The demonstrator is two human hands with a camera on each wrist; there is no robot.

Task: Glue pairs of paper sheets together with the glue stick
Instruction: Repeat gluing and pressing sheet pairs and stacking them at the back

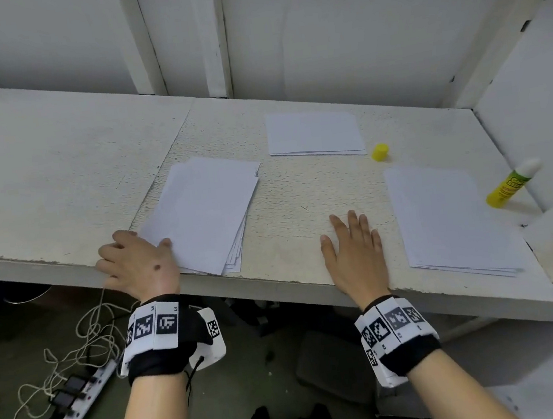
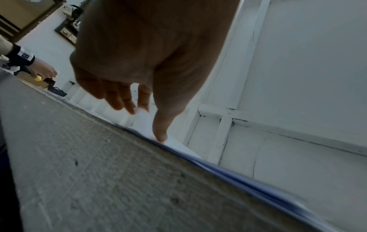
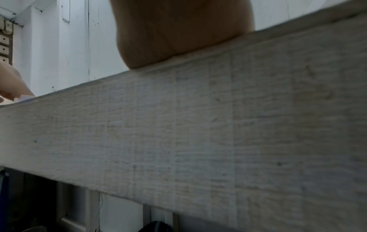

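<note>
Nearest us, our right hand lies flat and empty on the table while our left hand, fingers relaxed, thumbs the loose paper stack, presumably to lift one sheet; farther right stands the uncapped glue stick, within reach.

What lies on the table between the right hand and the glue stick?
A neat stack of paper lies between the right hand and the uncapped glue stick, which stands beyond the stack's far side. The head view shows this.
</note>
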